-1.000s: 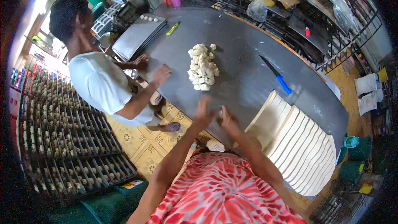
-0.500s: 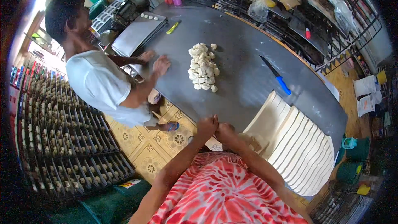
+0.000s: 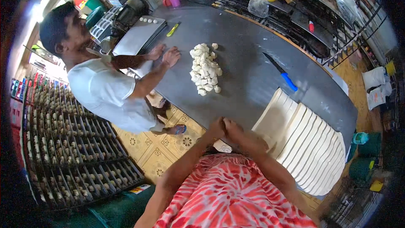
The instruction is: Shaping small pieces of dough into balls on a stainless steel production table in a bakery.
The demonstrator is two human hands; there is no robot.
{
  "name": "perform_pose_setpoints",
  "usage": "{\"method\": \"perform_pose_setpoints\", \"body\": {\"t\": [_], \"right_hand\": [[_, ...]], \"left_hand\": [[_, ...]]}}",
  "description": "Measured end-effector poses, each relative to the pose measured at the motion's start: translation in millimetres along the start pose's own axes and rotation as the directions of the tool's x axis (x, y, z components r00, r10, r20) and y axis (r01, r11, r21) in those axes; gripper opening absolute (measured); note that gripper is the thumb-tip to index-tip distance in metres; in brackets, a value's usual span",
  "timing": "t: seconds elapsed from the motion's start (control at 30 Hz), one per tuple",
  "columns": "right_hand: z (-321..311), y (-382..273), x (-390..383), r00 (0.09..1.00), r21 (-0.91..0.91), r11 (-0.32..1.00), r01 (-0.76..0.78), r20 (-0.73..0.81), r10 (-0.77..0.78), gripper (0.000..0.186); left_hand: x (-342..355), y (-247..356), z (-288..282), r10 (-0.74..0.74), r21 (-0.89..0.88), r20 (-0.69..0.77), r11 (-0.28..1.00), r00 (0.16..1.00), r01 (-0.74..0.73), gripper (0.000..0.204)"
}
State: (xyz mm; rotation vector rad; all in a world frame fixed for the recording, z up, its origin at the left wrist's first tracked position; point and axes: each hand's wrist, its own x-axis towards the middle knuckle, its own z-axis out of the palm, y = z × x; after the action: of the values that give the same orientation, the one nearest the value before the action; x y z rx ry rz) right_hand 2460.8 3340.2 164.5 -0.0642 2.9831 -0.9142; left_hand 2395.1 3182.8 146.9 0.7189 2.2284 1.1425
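My left hand (image 3: pixel 216 127) and my right hand (image 3: pixel 232 131) are closed and pressed together over the near edge of the grey worktable (image 3: pixel 238 44); whatever is between them is hidden. Beside my right hand lies a wide sheet of pale dough (image 3: pixel 312 150), much of it cut into long strips. Farther in, a heap of small cut dough pieces (image 3: pixel 204 69) sits mid-table, one piece just apart. A knife with a blue handle (image 3: pixel 289 82) lies to the right of the heap.
A co-worker (image 3: pixel 99 84) stands at left with both hands (image 3: pixel 168 57) at the table, near stacked metal sheets (image 3: pixel 139 38) and a yellow cutter (image 3: pixel 172 29). Racks of dough balls (image 3: pixel 78 156) fill the lower left. A metal shelf rack (image 3: pixel 303 21) runs behind the table; green bins (image 3: pixel 358 169) stand at right.
My hands have come together from slightly apart and moved lower toward the table's near edge. The co-worker's head has turned, showing more of it, and their hands have moved a little.
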Motion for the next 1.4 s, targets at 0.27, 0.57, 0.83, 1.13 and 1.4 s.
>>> {"method": "perform_pose_setpoints", "body": {"t": [0.27, 0.57, 0.83, 1.13, 1.4], "right_hand": [[-12.8, -16.9, -14.8, 0.990, 0.209, 0.973, -0.092, 0.127, 0.066, 0.032], [-48.5, -27.0, 2.9, 0.892, 0.004, 0.963, 0.270, 0.375, -0.252, 0.028], [-1.4, -0.9, -9.7, 0.997, 0.201, 0.979, 0.021, 0.063, -0.035, 0.037], [26.4, -0.3, -22.6, 0.989, 0.228, 0.971, -0.070, 0.145, 0.038, 0.032], [-47.9, -20.5, -2.5, 0.918, 0.158, 0.980, 0.125, 0.355, -0.175, 0.040]], "left_hand": [[-4.8, 9.6, 26.4, 0.047, 0.407, -0.332, 0.908, 0.942, 0.098, 0.038], [46.9, -11.7, -13.1, -0.027, 0.225, -0.481, 0.962, 0.877, 0.152, 0.033], [8.8, -34.4, 28.1, 0.080, 0.196, -0.077, 0.979, 0.994, -0.063, 0.039], [-10.7, -1.7, 33.0, -0.015, 0.498, -0.254, 0.855, 0.967, 0.144, 0.037], [49.5, 20.7, -12.9, -0.176, 0.258, -0.411, 0.919, 0.895, 0.299, 0.032]]}}
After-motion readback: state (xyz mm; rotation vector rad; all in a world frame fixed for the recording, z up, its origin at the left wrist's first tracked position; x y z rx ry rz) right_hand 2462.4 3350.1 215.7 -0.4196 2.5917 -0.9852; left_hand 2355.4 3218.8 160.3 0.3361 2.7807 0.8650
